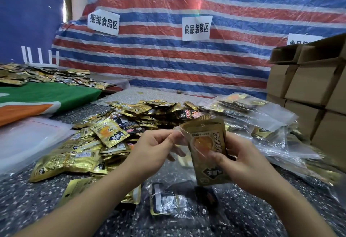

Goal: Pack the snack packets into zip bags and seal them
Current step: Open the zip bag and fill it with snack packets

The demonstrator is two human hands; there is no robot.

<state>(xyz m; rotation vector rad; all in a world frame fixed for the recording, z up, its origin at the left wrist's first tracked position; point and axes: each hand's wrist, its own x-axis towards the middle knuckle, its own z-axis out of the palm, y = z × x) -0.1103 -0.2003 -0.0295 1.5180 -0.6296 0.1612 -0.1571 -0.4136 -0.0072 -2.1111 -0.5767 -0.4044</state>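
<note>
Striped red, white and blue tarpaulin (pixel 168 64) hangs behind a speckled grey tabletop (pixel 22 205), with white paper signs (pixel 196 28) stuck to it. At nine o'clock lies a stack of empty clear zip bags (pixel 28 139), and behind it a green and orange cloth (pixel 46 96) carries more scattered packets. Toward the middle, a heap of gold snack packets (pixel 112 135) spreads across the tabletop from ten to twelve o'clock. The left hand (pixel 149 149) pinches the clear edge of a zip bag (pixel 182 134) between thumb and fingertips, its grip closed tightly on the plastic. Just beside it, the right hand (pixel 241 162) holds a gold packet (pixel 207 152) upright, thumb pressed on its front and fingers curled behind; whether the packet is fully inside the bag cannot be told. Below the hands, at six o'clock, a filled clear bag (pixel 172 201) lies flat. At two o'clock filled bags (pixel 262 124) are piled up, and at three o'clock stand brown cardboard boxes (pixel 309 87).
</note>
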